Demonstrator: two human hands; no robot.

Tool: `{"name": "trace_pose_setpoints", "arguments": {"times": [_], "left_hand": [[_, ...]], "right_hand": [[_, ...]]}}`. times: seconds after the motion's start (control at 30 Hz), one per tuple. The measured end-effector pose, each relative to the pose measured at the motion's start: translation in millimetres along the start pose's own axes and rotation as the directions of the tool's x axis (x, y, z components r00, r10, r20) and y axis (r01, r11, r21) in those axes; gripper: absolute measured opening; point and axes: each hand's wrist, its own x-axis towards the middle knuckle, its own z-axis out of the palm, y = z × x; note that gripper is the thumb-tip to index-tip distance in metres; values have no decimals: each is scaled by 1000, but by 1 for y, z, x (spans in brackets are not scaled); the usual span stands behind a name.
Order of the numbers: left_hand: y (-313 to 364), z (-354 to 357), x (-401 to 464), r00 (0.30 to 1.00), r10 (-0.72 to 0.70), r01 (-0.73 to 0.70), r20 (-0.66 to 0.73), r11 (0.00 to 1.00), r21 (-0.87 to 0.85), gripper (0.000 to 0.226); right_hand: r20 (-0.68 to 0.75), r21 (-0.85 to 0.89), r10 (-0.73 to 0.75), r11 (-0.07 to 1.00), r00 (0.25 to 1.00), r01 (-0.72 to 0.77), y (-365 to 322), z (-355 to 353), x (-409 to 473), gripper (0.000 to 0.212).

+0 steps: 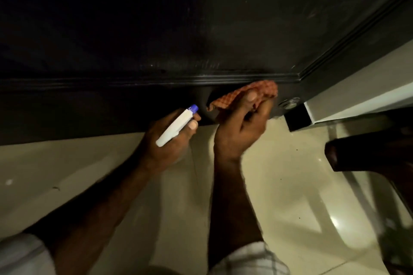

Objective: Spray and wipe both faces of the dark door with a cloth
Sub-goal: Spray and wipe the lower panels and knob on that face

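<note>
One face in view: the dark panelled door (201,29), low section near the pale tiled floor (279,185). Right hand (243,123) pinches an orange checked cloth (245,94) against the bottom rail. Left hand (169,138) grips a white spray bottle with blue nozzle (178,125). Probably late on this face; too dim to judge cleanliness. Other face unseen.

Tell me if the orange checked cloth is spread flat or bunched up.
Bunched up. The orange checked cloth is crumpled in the right hand, pressed against the dark door near its bottom edge.
</note>
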Motion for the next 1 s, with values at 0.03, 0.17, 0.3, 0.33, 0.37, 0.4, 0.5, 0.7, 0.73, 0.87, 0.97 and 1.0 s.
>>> {"name": "trace_pose_setpoints", "arguments": {"times": [0.03, 0.17, 0.3, 0.33, 0.37, 0.4, 0.5, 0.7, 0.73, 0.87, 0.97, 1.0], "left_hand": [[0, 3, 2, 1000, 12, -12, 5, 1000, -11, 29], [-10, 12, 6, 998, 55, -56, -6, 997, -44, 28], [-11, 25, 10, 996, 88, -86, 23, 995, -55, 27], [-11, 29, 12, 996, 83, -82, 29, 995, -56, 28], [-11, 33, 12, 997, 75, -73, 36, 996, -56, 29], [-10, 38, 13, 997, 65, -62, 41, 996, -62, 29], [-7, 52, 12, 996, 80, -78, 43, 996, -52, 27], [-9, 69, 14, 994, 69, -68, 79, 997, -20, 35], [-8, 73, 13, 994, 81, -81, 79, 997, -5, 35], [-6, 89, 14, 991, 96, -96, 96, 995, -6, 33], [-8, 92, 16, 990, 86, -83, 116, 996, -24, 34], [-7, 91, 15, 989, 82, -79, 123, 996, -33, 35]], "right_hand": [[25, -49, 26, 999, 999, -25, 15, -6, -11, 23], [111, -76, 702, 712, 703, -698, 64, -17, -7, 42], [21, 103, 479, 872, 878, -478, 15, -24, 54, 47], [-18, 106, 259, 961, 966, -256, 1, -27, 64, 40], [-19, 81, 24, 996, 1000, -23, -8, -27, 69, 35], [-2, -2, -107, 994, 994, 107, -5, -29, 65, 34], [-13, -199, 231, 953, 973, -229, 39, -32, 34, 38], [113, -86, 695, 719, 711, -689, 47, -38, 71, 33], [92, -41, 488, 873, 868, -487, 36, -44, 76, 27], [141, -125, -232, 960, 963, 249, 26, -59, 65, 9], [138, -289, 325, 917, 936, -276, 87, -63, 62, 30], [147, -289, 466, 864, 872, -413, 102, -69, 62, 33]]}}
